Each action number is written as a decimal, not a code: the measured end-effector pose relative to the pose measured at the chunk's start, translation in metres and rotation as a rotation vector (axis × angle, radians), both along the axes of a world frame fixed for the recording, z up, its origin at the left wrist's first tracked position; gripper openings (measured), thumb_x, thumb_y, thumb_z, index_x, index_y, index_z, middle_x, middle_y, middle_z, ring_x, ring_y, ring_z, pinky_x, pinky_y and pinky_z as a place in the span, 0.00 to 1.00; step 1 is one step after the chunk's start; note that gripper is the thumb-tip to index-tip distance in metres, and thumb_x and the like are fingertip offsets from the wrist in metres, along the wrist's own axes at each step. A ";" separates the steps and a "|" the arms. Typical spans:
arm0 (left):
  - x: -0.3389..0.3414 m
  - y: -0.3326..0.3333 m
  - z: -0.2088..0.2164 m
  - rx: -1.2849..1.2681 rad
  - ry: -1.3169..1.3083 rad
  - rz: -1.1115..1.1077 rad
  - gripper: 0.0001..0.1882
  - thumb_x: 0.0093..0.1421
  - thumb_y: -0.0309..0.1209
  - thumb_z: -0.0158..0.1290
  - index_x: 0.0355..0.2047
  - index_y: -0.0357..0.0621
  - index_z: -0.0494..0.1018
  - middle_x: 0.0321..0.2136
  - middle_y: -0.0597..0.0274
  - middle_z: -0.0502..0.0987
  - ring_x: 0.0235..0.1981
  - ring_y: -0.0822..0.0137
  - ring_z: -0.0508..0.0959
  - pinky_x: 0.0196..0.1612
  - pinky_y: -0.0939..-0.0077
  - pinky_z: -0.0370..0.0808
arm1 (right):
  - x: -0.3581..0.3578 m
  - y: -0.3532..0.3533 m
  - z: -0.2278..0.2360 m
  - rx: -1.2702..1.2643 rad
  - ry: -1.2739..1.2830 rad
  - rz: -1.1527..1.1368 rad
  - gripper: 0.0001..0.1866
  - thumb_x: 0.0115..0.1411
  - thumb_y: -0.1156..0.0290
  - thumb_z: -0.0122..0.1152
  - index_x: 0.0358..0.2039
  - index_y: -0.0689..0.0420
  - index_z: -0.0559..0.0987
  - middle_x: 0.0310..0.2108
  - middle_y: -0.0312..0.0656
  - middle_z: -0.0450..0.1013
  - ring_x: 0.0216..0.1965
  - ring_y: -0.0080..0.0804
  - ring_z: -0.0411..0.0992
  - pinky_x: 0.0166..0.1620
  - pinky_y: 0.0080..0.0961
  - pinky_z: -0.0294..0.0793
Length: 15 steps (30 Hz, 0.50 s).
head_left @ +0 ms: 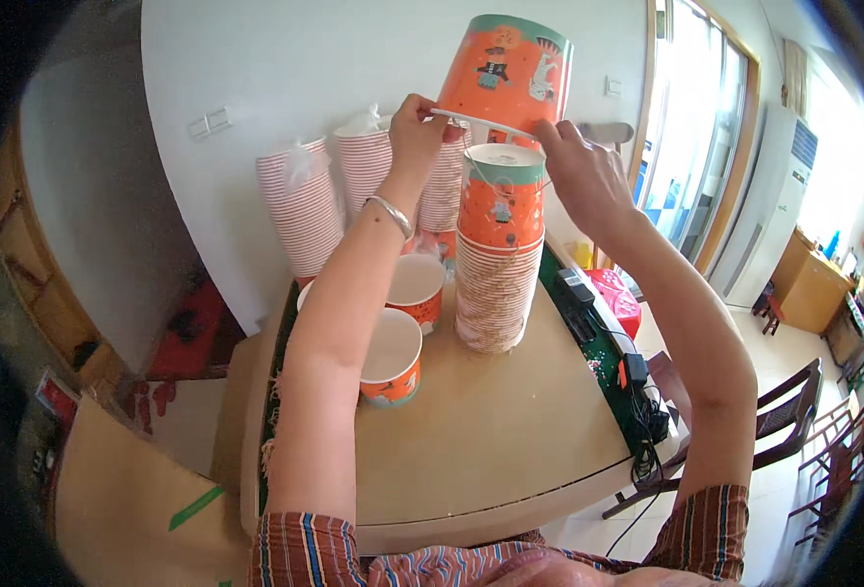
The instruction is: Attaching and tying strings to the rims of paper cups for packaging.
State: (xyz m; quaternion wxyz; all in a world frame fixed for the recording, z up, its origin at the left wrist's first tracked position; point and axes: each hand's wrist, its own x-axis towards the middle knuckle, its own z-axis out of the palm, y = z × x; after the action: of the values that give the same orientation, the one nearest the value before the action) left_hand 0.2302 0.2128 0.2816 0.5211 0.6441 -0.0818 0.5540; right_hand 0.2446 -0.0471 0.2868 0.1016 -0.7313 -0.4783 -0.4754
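Orange tub (506, 80), inverted, pinched by left hand (418, 133) at eight o'clock, right hand (578, 164) at five; inverted tub stack (498, 266) at six.

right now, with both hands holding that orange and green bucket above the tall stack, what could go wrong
The upside-down orange-and-green paper bucket might slip or tilt, as the left hand and right hand hold it only near its white rim. The tall stack of nested, upside-down paper buckets below could topple if bumped, since nothing visible braces its sides.
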 end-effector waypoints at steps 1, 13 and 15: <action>0.008 0.006 -0.005 -0.024 -0.001 -0.022 0.04 0.61 0.19 0.54 0.32 0.31 0.69 0.28 0.52 0.79 0.25 0.60 0.85 0.24 0.74 0.82 | 0.003 0.005 -0.002 -0.002 0.001 -0.004 0.19 0.58 0.75 0.60 0.47 0.55 0.65 0.37 0.48 0.72 0.34 0.46 0.79 0.31 0.41 0.79; 0.079 0.070 -0.058 0.221 0.142 0.280 0.07 0.56 0.24 0.60 0.33 0.39 0.74 0.28 0.56 0.81 0.30 0.62 0.84 0.30 0.70 0.81 | 0.036 0.049 -0.025 -0.178 0.012 -0.066 0.20 0.57 0.77 0.61 0.47 0.57 0.63 0.38 0.49 0.72 0.33 0.45 0.80 0.29 0.38 0.78; 0.084 0.077 -0.064 0.289 0.142 0.351 0.08 0.54 0.25 0.62 0.33 0.39 0.74 0.29 0.55 0.81 0.33 0.60 0.83 0.33 0.68 0.80 | 0.037 0.052 -0.030 -0.195 0.020 -0.078 0.20 0.56 0.78 0.61 0.46 0.58 0.63 0.38 0.49 0.72 0.32 0.45 0.80 0.28 0.39 0.78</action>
State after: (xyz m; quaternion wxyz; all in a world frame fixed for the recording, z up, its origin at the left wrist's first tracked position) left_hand 0.3142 0.2894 0.2175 0.3234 0.7538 -0.0099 0.5719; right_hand 0.2814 0.0045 0.2571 0.0160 -0.7607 -0.4923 -0.4228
